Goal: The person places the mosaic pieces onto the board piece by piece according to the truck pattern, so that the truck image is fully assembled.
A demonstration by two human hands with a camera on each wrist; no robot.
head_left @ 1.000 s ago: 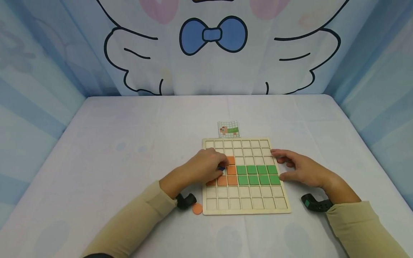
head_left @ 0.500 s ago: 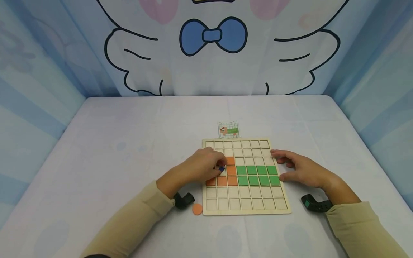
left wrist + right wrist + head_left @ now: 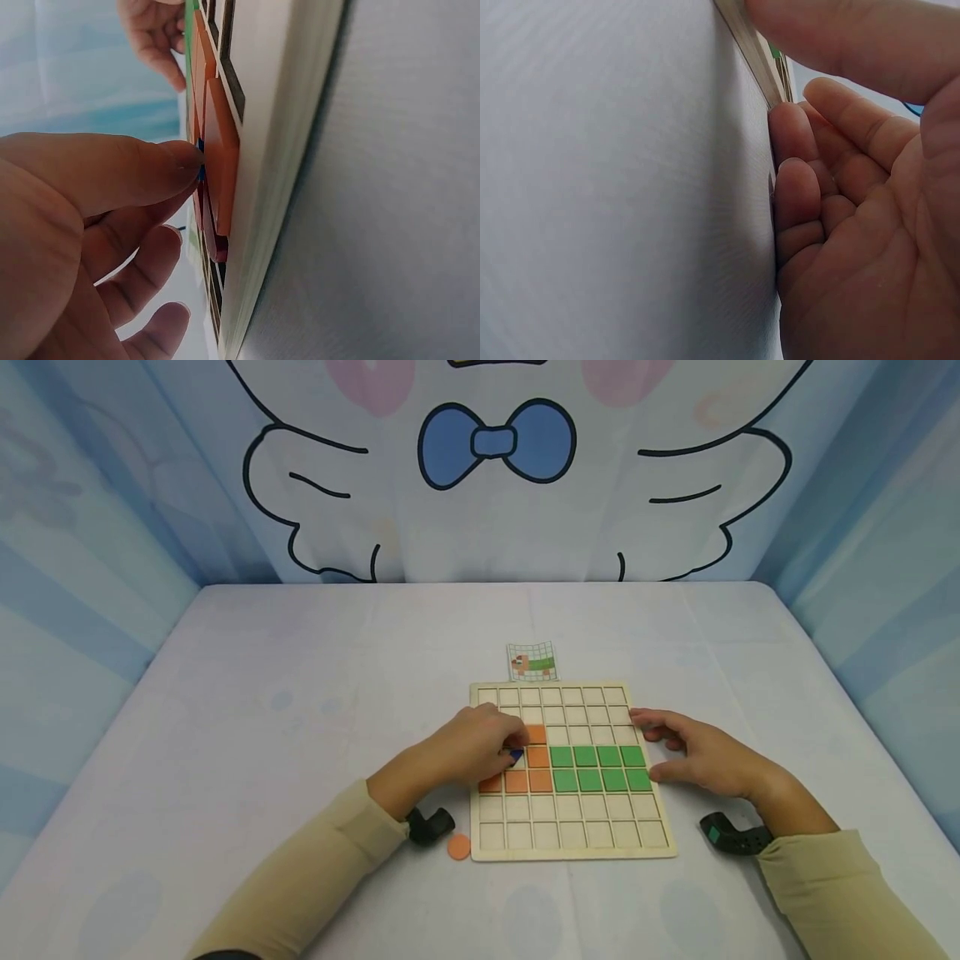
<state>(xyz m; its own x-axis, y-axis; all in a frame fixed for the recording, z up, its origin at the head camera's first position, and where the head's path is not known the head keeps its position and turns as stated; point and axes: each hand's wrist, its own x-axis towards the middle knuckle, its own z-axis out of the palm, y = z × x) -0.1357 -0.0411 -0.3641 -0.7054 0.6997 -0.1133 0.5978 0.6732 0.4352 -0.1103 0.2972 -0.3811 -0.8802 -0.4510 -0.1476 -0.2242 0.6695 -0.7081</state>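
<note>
A wooden grid board [image 3: 572, 835] lies flat on the table, bearing orange square tiles [image 3: 538, 756] and two rows of green square tiles [image 3: 602, 767]. Over its left part, my left hand [image 3: 468, 743] pinches a small blue tile [image 3: 515, 757] between thumb and index finger. In the left wrist view the blue tile [image 3: 201, 159] shows only as a sliver beside an orange tile [image 3: 222, 154]; its full outline is hidden. My right hand [image 3: 705, 752] rests at the board's right edge, with thumb and index fingertip against it and the other fingers loosely bent.
Behind the board lies a small picture card [image 3: 532, 661] with an orange and green animal on a grid. A round orange disc [image 3: 459, 847] lies on the white tablecloth [image 3: 300, 677] by the board's lower left corner. Patterned curtains [image 3: 480, 518] surround the table.
My left hand has shifted only slightly at the same spot, still on the blue tile. The right hand and the board have kept their places.
</note>
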